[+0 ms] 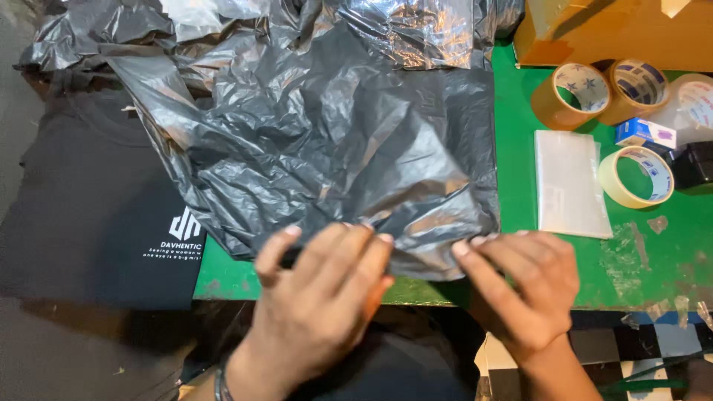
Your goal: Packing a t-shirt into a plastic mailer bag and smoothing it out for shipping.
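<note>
Hands first, from the head view: your left hand lies flat, fingers spread, on the near edge of the black bag; your right hand presses that edge too, open, gripping nothing. Bag covers the green table, beside a dark shirt, clear sleeve and tape rolls.

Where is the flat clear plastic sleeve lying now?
The clear plastic sleeve lies on the green table, right of the black plastic bag, just left of the pale tape roll.
</note>
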